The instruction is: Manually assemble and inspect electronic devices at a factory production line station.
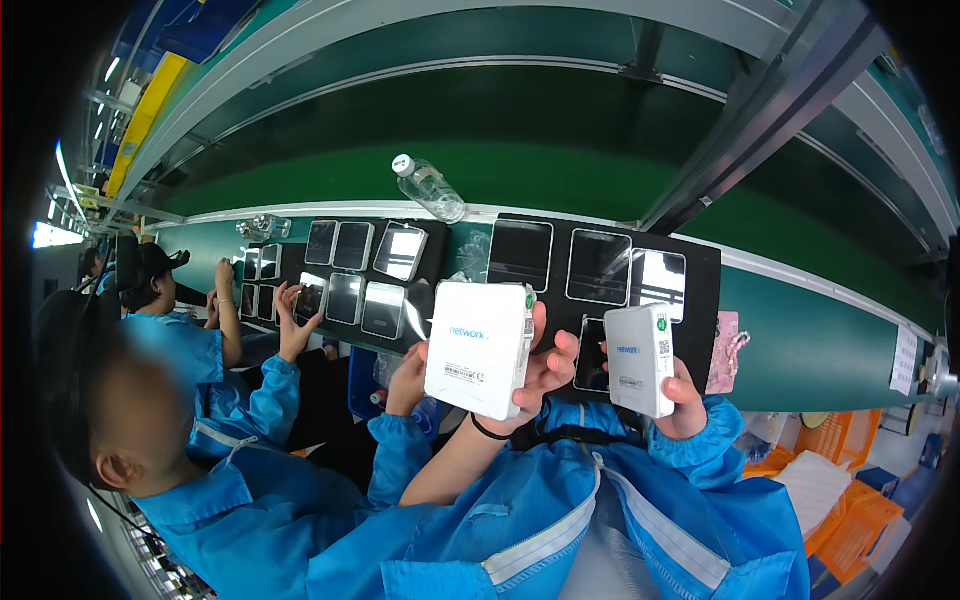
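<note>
My left hand (545,378), with a black band at the wrist, grips a large white rectangular box (478,345) by its right edge and holds it upright in front of me. Just to its right, my right hand (690,398) holds a smaller white box (640,358) from behind, upright, with a label side facing me. The two boxes are apart. Behind them lies a black tray (705,262) with several glossy square panels.
A second black tray (432,240) of panels lies to the left on the green conveyor bench (800,330). A clear water bottle (430,188) lies behind it. Co-workers in blue coats sit at my left; one hand (405,375) reaches beside my large box. Orange crates (850,520) stand at the lower right.
</note>
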`<state>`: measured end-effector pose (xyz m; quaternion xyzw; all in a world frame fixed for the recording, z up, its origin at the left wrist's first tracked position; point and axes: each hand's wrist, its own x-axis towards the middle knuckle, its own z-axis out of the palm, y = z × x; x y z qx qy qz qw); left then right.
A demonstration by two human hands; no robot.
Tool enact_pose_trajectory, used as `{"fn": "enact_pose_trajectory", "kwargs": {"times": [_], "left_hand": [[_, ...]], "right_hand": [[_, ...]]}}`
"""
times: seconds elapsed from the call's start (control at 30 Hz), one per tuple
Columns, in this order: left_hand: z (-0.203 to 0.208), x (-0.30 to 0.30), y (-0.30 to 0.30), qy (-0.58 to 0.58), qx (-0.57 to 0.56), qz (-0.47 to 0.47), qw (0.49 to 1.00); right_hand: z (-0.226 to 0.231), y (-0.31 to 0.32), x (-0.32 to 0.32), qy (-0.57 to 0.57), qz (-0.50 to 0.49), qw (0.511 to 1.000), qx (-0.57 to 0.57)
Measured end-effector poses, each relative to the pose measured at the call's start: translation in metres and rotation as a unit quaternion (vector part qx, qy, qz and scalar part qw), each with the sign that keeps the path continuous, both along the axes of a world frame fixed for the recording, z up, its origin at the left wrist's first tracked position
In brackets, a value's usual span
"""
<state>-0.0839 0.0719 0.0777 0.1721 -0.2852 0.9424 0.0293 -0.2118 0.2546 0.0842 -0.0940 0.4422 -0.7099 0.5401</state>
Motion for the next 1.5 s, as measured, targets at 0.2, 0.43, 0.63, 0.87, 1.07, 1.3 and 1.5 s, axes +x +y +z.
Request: {"fn": "enact_pose_trajectory", "kwargs": {"times": [0.2, 0.43, 0.63, 0.87, 1.07, 1.3, 1.5], "left_hand": [[-0.005, 0.006, 0.003, -0.011, 0.008, 0.008, 1.000], [-0.006, 0.007, 0.009, 0.022, 0.035, 0.016, 0.999], [-0.008, 0.007, 0.010, 0.035, 0.001, 0.027, 0.999], [-0.009, 0.008, 0.006, 0.026, -0.044, 0.025, 0.998], [-0.012, 0.013, 0.010, -0.022, -0.059, 0.011, 0.998], [-0.014, 0.033, 0.003, -0.370, -0.430, 0.152, 0.810], [-0.024, 0.032, 0.012, -0.467, -0.862, 0.188, 0.065]], "right_hand": [[-0.002, -0.002, 0.001, 0.012, 0.018, 1.000, -0.008], [-0.002, 0.000, 0.001, 0.032, 0.027, 0.999, -0.003], [-0.005, 0.002, 0.001, 0.049, 0.030, 0.998, 0.024], [-0.010, 0.002, 0.000, 0.049, 0.038, 0.998, 0.034], [-0.007, 0.000, 0.004, 0.009, 0.013, 1.000, 0.021], [-0.012, 0.006, 0.005, 0.022, -0.006, 0.995, 0.094], [-0.024, 0.027, -0.006, 0.103, -0.020, 0.980, 0.172]]}}
